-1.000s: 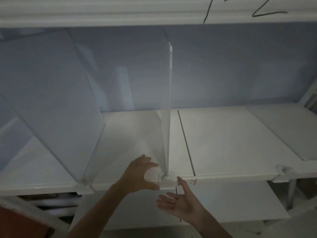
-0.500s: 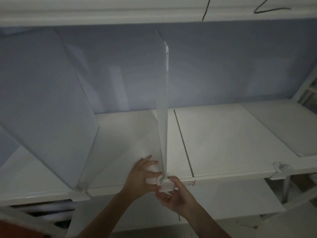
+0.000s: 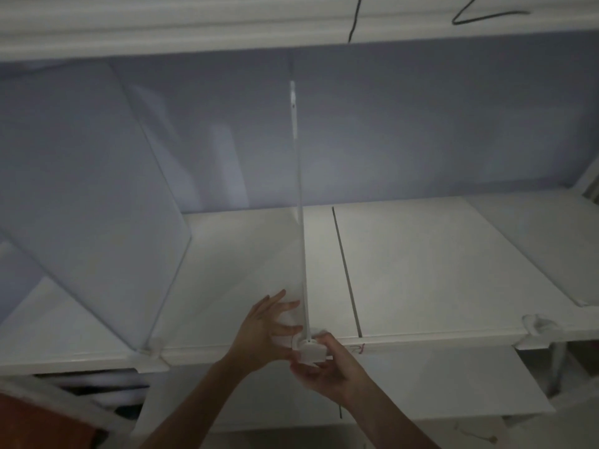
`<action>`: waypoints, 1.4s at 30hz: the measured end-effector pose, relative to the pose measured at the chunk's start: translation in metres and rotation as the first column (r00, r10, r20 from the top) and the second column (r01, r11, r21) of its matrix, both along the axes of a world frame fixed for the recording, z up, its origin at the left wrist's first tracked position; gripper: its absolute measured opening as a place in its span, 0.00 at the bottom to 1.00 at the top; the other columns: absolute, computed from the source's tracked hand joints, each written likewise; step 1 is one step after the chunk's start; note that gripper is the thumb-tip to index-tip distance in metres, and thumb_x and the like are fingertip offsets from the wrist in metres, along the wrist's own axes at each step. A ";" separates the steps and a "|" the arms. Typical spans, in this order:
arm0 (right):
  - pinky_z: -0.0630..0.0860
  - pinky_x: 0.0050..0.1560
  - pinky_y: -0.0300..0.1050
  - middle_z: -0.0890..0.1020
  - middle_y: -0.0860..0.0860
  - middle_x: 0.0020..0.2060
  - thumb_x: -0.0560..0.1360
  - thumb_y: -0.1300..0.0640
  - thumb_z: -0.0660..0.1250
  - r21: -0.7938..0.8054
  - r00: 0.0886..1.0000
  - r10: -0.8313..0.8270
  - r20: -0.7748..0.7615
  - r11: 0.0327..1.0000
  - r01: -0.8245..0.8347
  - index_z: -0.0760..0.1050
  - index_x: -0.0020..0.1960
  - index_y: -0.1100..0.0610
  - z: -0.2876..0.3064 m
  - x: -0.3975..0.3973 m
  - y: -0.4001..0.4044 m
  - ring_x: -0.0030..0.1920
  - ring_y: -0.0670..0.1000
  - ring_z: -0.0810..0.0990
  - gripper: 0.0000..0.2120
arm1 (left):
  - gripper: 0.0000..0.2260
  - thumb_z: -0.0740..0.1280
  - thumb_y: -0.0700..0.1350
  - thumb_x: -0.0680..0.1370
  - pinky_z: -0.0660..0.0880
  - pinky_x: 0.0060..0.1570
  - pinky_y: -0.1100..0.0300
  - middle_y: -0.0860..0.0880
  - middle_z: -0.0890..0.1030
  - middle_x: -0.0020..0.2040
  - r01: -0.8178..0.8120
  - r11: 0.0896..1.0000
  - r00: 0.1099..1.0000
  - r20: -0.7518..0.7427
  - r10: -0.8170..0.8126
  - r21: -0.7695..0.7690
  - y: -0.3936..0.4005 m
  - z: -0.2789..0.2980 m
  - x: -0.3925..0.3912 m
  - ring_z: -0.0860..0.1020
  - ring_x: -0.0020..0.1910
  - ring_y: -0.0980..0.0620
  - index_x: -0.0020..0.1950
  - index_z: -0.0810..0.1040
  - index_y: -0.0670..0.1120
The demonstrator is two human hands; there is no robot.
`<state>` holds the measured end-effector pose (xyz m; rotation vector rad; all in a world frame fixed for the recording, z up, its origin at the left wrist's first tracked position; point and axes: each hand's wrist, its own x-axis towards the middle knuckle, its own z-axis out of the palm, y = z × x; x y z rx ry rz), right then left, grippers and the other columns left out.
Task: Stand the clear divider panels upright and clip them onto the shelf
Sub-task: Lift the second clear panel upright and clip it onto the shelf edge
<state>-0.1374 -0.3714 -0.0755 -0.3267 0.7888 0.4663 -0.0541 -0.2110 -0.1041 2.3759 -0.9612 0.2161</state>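
Note:
A clear divider panel point(image 3: 299, 202) stands upright, edge-on, at the middle of the white shelf point(image 3: 421, 273). Its white clip point(image 3: 309, 350) sits over the shelf's front lip. My left hand point(image 3: 264, 330) presses its spread fingers against the panel's left face, just above the clip. My right hand point(image 3: 327, 367) cups the clip from below and the right, with thumb and fingers curled round it. A second clear panel point(image 3: 94, 202) stands clipped at the left, leaning in this wide view.
A dark seam point(image 3: 345, 273) runs front to back across the shelf, right of the panel. Another white clip point(image 3: 536, 330) sits on the front lip at the right. A lower shelf point(image 3: 437, 384) lies beneath. An upper shelf edge point(image 3: 194, 30) spans the top.
My right hand rose from open below the shelf lip and closed round the clip. My left hand stayed against the panel's base. The view shifted slightly.

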 end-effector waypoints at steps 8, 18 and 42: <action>0.75 0.44 0.53 0.78 0.66 0.41 0.63 0.68 0.70 -0.011 1.000 0.009 0.009 1.000 -0.009 0.77 0.37 0.71 0.002 -0.004 -0.029 0.35 0.61 0.75 0.06 | 0.22 0.69 0.67 0.59 0.51 0.69 0.65 0.53 0.77 0.63 0.027 1.000 0.999 0.017 -0.027 -0.010 -0.030 -0.004 -0.003 0.56 0.72 0.65 0.45 0.83 0.55; 0.75 0.41 0.51 0.77 0.67 0.41 0.61 0.68 0.70 -0.032 0.999 0.040 -0.007 0.999 -0.040 0.74 0.45 0.70 0.000 -0.005 -0.061 0.33 0.60 0.76 0.14 | 0.21 0.71 0.64 0.59 0.48 0.70 0.67 0.56 0.73 0.65 0.049 0.997 0.998 -0.028 -0.051 -0.064 -0.061 -0.012 -0.007 0.54 0.72 0.66 0.47 0.82 0.56; 0.77 0.45 0.53 0.80 0.68 0.41 0.38 0.75 0.78 -0.020 0.999 0.022 0.043 1.000 -0.021 0.75 0.46 0.70 -0.018 -0.005 -0.091 0.39 0.60 0.76 0.36 | 0.23 0.60 0.72 0.60 0.55 0.65 0.51 0.58 0.79 0.60 -0.061 0.984 0.996 -0.057 0.071 0.165 -0.083 0.000 -0.021 0.70 0.68 0.48 0.47 0.80 0.65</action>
